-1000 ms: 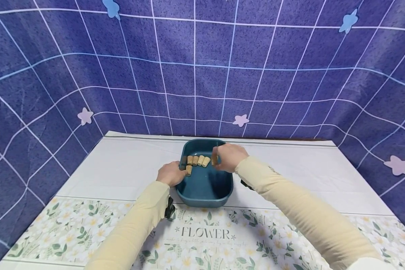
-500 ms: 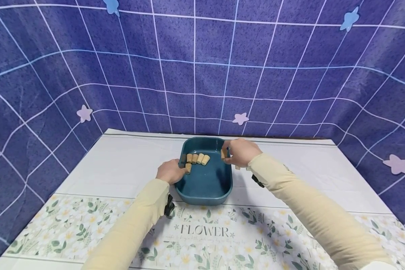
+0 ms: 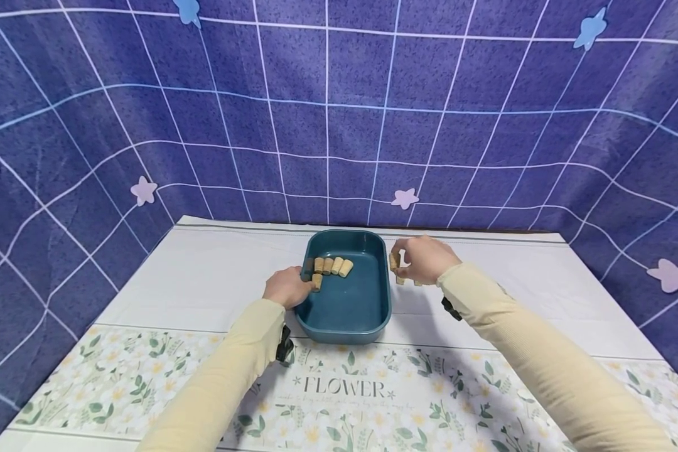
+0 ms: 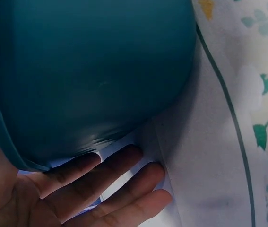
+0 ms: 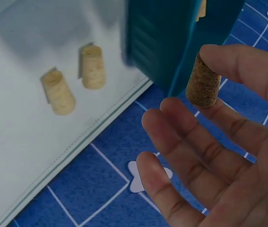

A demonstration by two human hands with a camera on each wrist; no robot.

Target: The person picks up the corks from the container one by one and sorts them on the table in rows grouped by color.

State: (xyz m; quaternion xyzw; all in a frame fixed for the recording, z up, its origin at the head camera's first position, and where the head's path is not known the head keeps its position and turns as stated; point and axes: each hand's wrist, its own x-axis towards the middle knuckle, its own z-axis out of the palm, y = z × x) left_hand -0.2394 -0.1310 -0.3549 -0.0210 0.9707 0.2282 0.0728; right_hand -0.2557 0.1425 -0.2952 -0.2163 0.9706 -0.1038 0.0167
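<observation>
A dark teal plastic bin stands on the table, with several cork stoppers lying along its left side. My left hand holds the bin's left rim, thumb over the edge. In the left wrist view, its fingers reach along the outside wall. Just beyond the right rim, my right hand pinches one cork stopper between thumb and index finger, the other fingers spread. Two paler cork stoppers stand on the table below that hand, partly hidden by it in the head view.
White cloth covers the back of the table, and a flower-print strip runs along the front. A blue curtain with a grid and stars hangs behind and at both sides.
My right hand has carried the cork stopper from over the bin's inside rightward past the rim, bringing two corks on the table into view. My left hand stays on the left rim.
</observation>
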